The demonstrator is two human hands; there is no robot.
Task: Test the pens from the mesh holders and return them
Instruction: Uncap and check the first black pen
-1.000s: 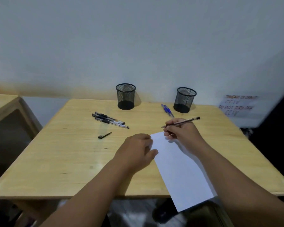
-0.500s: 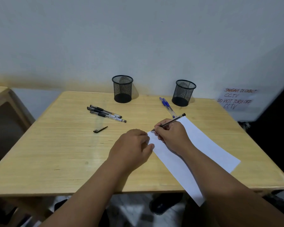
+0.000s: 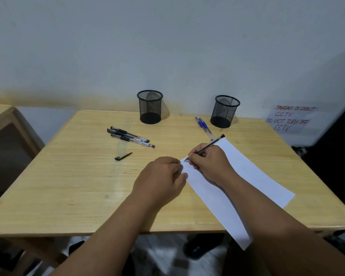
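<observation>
With the right hand (image 3: 209,162) pinching the pen (image 3: 206,148) and the loosely curled left hand (image 3: 161,177) pressing only the paper (image 3: 247,176) corner, the overhanging sheet may slide.

We have one view only, a wide-angle camera worn on the head, looking forward and down across the wooden table (image 3: 72,182) toward the white wall (image 3: 167,46) behind it; our two forearms enter from the bottom edge, the hands close beneath the lens, two mesh holders (image 3: 150,106) stand at the far edge, straight lines bow near the frame's borders
</observation>
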